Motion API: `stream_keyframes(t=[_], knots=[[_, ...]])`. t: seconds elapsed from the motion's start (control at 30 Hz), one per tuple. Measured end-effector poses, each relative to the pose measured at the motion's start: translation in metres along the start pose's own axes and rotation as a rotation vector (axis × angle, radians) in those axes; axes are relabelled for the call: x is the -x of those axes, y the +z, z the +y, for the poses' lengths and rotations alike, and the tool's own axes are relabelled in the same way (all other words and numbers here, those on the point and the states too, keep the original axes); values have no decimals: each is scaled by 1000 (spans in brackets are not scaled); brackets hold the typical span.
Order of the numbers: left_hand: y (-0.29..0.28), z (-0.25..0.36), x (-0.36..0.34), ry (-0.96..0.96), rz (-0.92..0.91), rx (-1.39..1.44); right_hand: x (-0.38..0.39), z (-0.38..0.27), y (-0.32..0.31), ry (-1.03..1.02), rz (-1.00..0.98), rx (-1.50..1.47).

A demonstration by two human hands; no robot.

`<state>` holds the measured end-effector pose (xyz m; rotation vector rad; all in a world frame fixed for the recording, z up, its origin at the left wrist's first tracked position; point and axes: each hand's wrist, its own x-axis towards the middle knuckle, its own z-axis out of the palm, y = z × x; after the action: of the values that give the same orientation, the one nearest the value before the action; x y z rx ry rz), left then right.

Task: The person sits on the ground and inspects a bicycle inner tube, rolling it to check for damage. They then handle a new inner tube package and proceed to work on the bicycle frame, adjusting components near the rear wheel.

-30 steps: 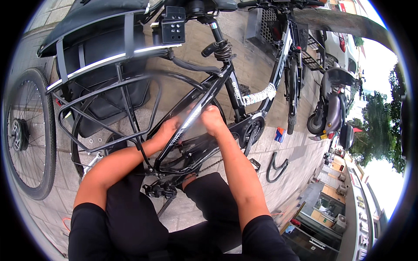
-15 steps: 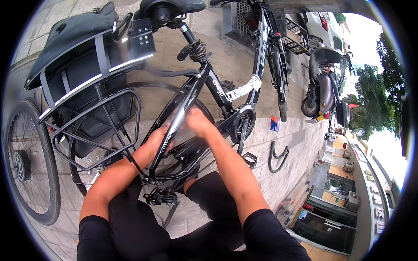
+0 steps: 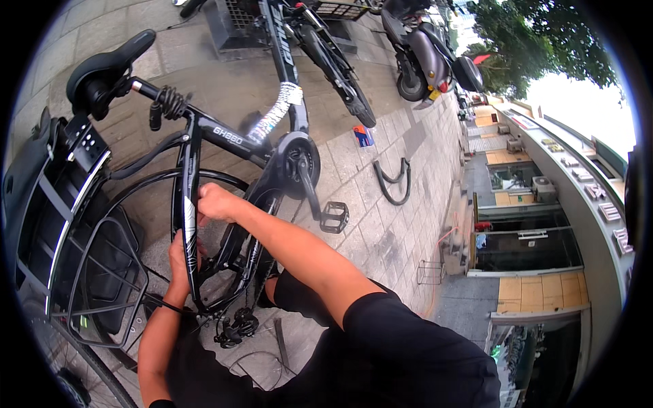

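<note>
A black bicycle (image 3: 224, 136) stands in front of me, with its saddle (image 3: 109, 64) at the upper left and its rear wheel (image 3: 136, 197) between my arms. My left hand (image 3: 178, 262) is wrapped around a thin black frame tube (image 3: 188, 170) beside the wheel. My right hand (image 3: 214, 202) is closed on the frame just right of that tube, a little higher up. The rear derailleur (image 3: 235, 330) hangs below my left hand. The crank and pedal (image 3: 333, 217) stick out to the right.
A wire rear rack (image 3: 88, 285) and dark carrier box (image 3: 47, 204) fill the left side. Behind are a second bicycle (image 3: 326, 54) and a parked scooter (image 3: 428, 47). A curved black strip (image 3: 391, 180) and a small blue packet (image 3: 362, 136) lie on the paving.
The view has swung, so the bicycle now sits further left and lower. My left hand has slid down the tube, and my right hand stays near its top.
</note>
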<state>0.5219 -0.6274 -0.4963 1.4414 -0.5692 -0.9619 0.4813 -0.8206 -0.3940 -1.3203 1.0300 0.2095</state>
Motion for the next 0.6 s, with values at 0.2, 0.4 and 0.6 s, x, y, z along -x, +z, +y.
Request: stream_keyframes(t=[0.2, 0.4, 0.6], knots=[[-1, 28, -3, -744, -215, 1096, 9, -4, -4, 47, -23, 106], [-2, 26, -3, -492, -154, 507, 2, 2, -3, 61, -42, -67], [-4, 32, 0, 144, 10, -333, 10, -3, -7, 45, 15, -36]])
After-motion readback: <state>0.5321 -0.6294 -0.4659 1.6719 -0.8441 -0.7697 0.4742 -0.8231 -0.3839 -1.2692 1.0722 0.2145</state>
